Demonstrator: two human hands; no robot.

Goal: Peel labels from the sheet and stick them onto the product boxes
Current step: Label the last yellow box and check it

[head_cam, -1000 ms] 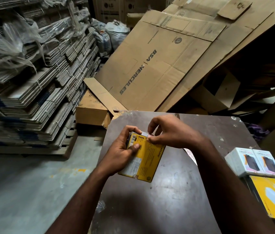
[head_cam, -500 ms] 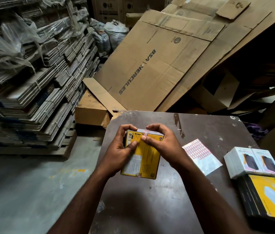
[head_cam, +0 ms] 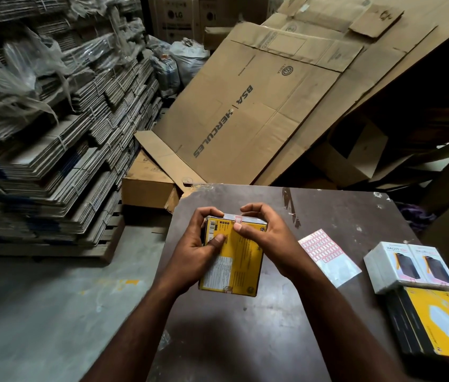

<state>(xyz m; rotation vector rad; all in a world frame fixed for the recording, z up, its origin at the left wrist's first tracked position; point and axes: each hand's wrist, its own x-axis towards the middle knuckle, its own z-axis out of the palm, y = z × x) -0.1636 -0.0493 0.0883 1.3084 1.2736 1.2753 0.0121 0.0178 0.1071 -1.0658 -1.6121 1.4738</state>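
Note:
Above the dark table [head_cam: 245,340] I hold a yellow product box [head_cam: 241,264] in both hands. My left hand [head_cam: 193,255] grips its left edge, thumb on the printed face. My right hand [head_cam: 267,238] curls over the top right corner, and its thumb presses a small red-and-white label [head_cam: 237,219] folded over the box's top edge. The label sheet [head_cam: 328,257], with rows of red-bordered stickers, lies flat on the table to the right of the box.
Two white product boxes [head_cam: 410,267] lie side by side at the table's right edge, partly on a stack of yellow-and-black boxes [head_cam: 435,326]. Flattened cartons [head_cam: 245,117] lean behind the table. Bundled cardboard [head_cam: 52,139] is piled on the left, beside bare concrete floor [head_cam: 38,312].
My right hand has come round the box's top right corner and its thumb now presses the label down. The box has turned more upright and the label sheet has come into view.

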